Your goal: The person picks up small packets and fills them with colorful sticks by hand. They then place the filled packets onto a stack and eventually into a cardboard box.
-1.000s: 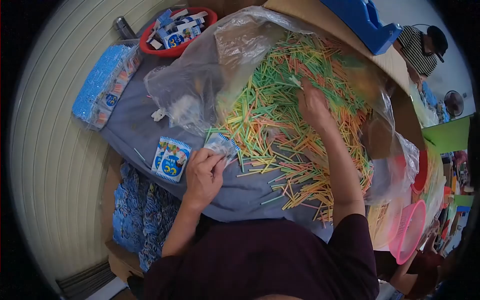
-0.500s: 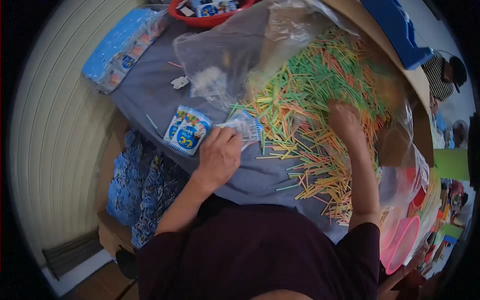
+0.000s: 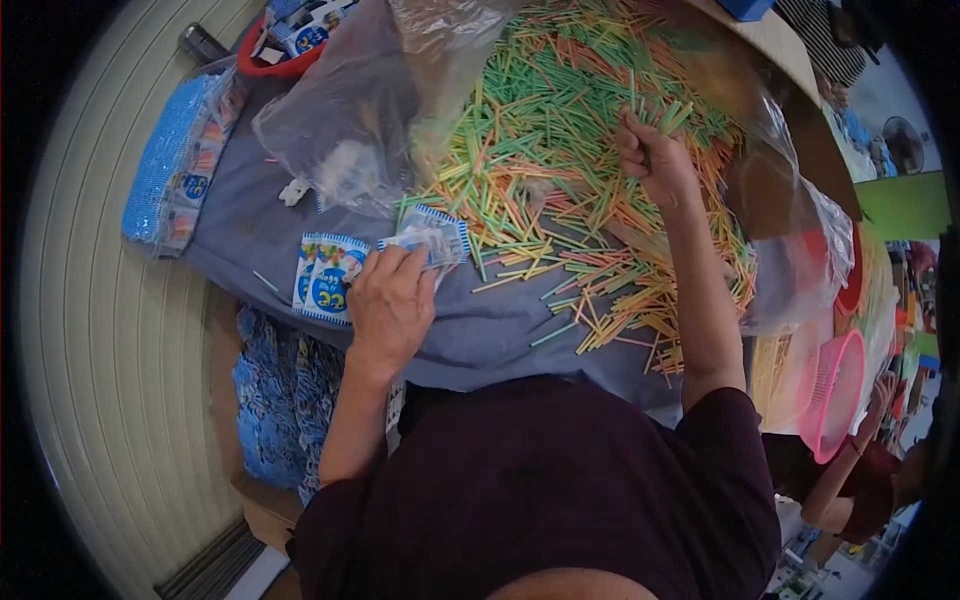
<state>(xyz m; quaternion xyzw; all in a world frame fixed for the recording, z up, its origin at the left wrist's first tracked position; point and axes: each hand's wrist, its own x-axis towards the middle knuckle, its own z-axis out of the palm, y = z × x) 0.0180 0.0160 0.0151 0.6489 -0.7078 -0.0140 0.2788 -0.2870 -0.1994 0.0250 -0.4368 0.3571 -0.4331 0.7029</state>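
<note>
My left hand (image 3: 392, 300) lies on the grey cloth, its fingers resting on a clear-backed packet (image 3: 432, 238) beside blue and white printed packets (image 3: 333, 280). Over the big pile of green, yellow and orange sticks (image 3: 560, 120), my right hand (image 3: 657, 160) is raised with curled fingers closed on a few sticks (image 3: 672, 118). Loose sticks are scattered towards the front edge of the cloth.
A red bowl of packets (image 3: 262, 62) and a wrapped blue bundle (image 3: 170, 160) stand at the upper left. Below the cloth edge is a box of blue packets (image 3: 265, 400). A pink basket (image 3: 832, 395) and another person's arm (image 3: 845, 470) are at the right.
My right hand has lifted from the pile with sticks now showing in its fingers. My left hand stays by the packets, its fingers more spread. The whole view has shifted.
</note>
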